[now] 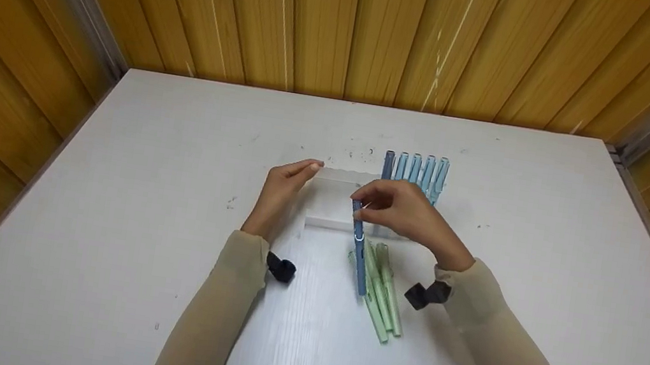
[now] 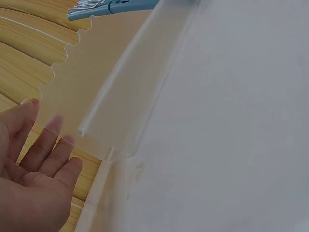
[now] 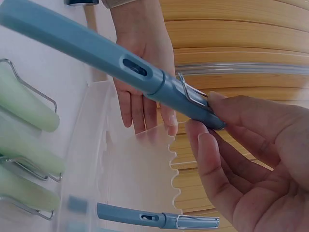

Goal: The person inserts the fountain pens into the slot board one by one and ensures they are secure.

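The right hand (image 1: 407,211) pinches a dark blue pen (image 1: 358,249) by its capped end, just above the clear plastic pen holder (image 1: 335,200) on the white worktop (image 1: 134,212). The left hand (image 1: 286,186), fingers straight, rests against the holder's left side. Green pens (image 1: 385,294) lie below; blue pens (image 1: 420,170) stand slotted at the holder's right.

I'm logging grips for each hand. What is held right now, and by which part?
The right hand pinches a dark blue pen at its capped end. The left hand holds nothing; its straight fingers touch the clear holder.
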The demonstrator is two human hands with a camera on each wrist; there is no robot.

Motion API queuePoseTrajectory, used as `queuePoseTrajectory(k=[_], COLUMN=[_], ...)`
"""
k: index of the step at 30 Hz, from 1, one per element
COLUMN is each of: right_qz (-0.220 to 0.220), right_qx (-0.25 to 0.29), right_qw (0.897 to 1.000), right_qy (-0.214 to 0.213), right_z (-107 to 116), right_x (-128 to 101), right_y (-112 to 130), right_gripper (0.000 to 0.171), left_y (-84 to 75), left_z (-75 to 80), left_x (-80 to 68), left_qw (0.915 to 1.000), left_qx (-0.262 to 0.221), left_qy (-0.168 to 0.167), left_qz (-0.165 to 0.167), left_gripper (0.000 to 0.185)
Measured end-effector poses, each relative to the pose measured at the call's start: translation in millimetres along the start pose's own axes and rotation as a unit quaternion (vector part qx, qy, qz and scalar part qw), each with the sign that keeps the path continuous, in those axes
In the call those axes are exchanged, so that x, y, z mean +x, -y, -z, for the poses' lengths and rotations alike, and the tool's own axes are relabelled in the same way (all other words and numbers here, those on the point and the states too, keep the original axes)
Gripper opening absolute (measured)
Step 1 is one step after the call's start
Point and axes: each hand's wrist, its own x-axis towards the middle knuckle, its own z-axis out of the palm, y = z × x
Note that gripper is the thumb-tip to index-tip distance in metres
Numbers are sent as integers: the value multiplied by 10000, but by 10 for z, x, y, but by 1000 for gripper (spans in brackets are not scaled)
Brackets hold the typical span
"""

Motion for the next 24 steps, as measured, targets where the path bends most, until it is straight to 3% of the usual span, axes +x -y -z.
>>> queuePoseTrajectory(k=[3,11,24], right_qz=[-51,-230,-63], right_qx=[39,33,238], right_qw=[9995,9953,9850], right_qy=[-322,-943,-1707], right_z=[57,149,285], right_x=[10,65,149], right_y=[15,5,-214], right_gripper=[23,26,28], left_y=[-118,149,181], left_z=[2,8,3], left_x=[-65,105,120], left_qw=[10000,9999,10000], left_qx=[78,56,30], left_qy=[39,-70,-49], left_qz=[17,-127,-42], left_gripper=[33,36,33])
